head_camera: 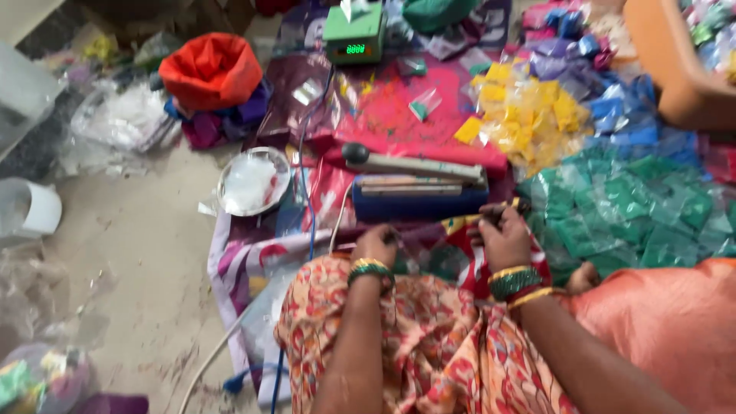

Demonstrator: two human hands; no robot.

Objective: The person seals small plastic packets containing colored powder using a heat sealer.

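Holding a small clear packet (pixel 441 234) stretched between the left hand (pixel 376 245) and the right hand (pixel 502 234), both pinched shut on its ends, just in front of the blue heat sealer (pixel 418 188) with its lever arm raised. Judging by that, readying the packet for sealing, and needing next to be laying its open edge squarely under the arm. Sitting on patterned cloth (pixel 245 261) over a dusty concrete floor (pixel 138 253), among heaps of green packets (pixel 636 207) and yellow packets (pixel 525 115), a steel bowl (pixel 253 182), a green digital scale (pixel 354 34).
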